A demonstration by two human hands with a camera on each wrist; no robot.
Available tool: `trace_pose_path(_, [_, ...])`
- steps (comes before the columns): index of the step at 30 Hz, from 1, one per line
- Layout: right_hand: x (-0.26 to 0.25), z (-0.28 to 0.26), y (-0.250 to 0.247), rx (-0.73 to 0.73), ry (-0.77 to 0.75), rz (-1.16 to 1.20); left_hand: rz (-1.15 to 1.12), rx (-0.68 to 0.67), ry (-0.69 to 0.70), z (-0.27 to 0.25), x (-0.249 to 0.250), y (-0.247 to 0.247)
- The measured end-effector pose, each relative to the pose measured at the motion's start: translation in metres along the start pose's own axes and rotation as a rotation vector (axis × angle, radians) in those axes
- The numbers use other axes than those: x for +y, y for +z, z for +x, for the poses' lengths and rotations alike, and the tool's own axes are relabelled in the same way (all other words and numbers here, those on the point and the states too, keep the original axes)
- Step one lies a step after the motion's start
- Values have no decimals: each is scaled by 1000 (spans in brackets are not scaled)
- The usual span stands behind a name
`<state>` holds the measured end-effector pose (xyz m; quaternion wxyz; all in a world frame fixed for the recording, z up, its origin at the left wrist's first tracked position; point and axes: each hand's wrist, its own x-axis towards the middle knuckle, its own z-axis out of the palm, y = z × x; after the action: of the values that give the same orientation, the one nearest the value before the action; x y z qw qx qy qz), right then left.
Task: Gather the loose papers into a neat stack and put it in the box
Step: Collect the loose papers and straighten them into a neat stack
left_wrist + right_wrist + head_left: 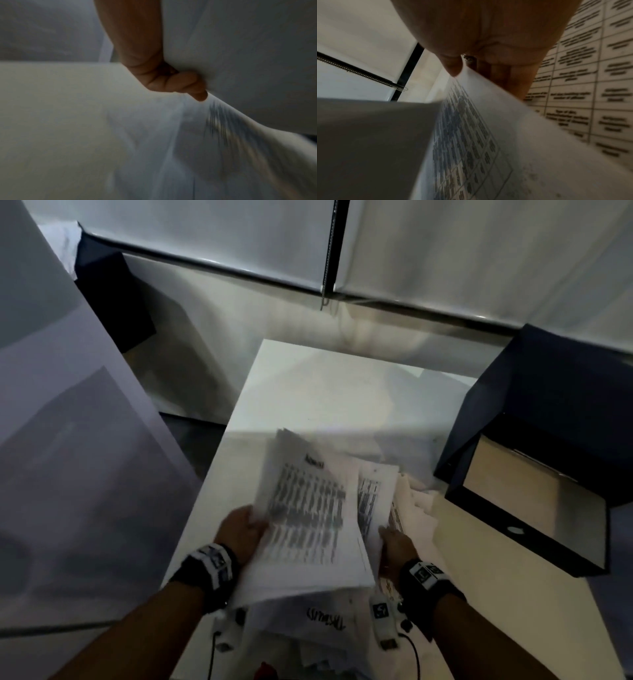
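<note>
**Item: loose papers, mid-gathering, both hands engaged**

Papers (305, 508): a sheaf of printed sheets, table-ruled text on the top face, held raised and tilted above the white counter (308, 392). Edges uneven; several sheets fan out to the right side and more lie loose beneath, near the person's body. Not yet a neat stack.

Left hand (241, 530): grip pinching the sheaf's left edge, fingers curled against the paper in the left wrist view (173, 83).

Right hand (397, 542): at the sheaf's right edge, among the fanned sheets. The right wrist view shows a fingertip (453, 69) on a sheet's edge and other fingers behind the paper; judged a pinching grip, though most of the fingers are hidden.

Box (534, 491): dark, lid raised, pale interior showing; stands on the counter to the right, just beside the papers, nothing visible inside.

Handling note, as judgement: the step in hand is squaring. Best done by loosening both grips slightly, standing the sheaf on its long edge, and tapping it on the counter until the stray right-hand sheets drop level; then collect the remaining sheets below before turning to the box. Gripping tightly risks creasing.
</note>
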<state>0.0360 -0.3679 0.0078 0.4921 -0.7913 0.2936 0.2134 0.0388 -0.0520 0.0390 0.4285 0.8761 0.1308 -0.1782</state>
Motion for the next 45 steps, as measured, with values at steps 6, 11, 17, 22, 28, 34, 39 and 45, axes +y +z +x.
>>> trace_pose_path(6, [-3,-19,5,-78,-12,-23,450,-107,-58,2,3,65])
trace_pose_path(11, [-11,-28,6,-9,-196,17,229,-2,-84,9,13,57])
trace_pose_path(17, [-24,-33,-12,-140,-223,226,-532,-141,-48,5,8,31])
trace_pose_path(22, [-17,-15,-43,208,-107,-127,-453,12,-105,4,0,26])
trace_pose_path(28, [27,1,-56,209,98,-594,-339,122,-176,8,-23,15])
trace_pose_path(34, [29,-1,-49,275,75,-779,-349,123,-206,15,-36,14])
trace_pose_path(39, [29,3,-37,215,25,-510,-405,98,-224,16,-35,14])
trace_pose_path(45, [2,-18,-42,246,-62,-405,-427,87,-252,13,-42,5])
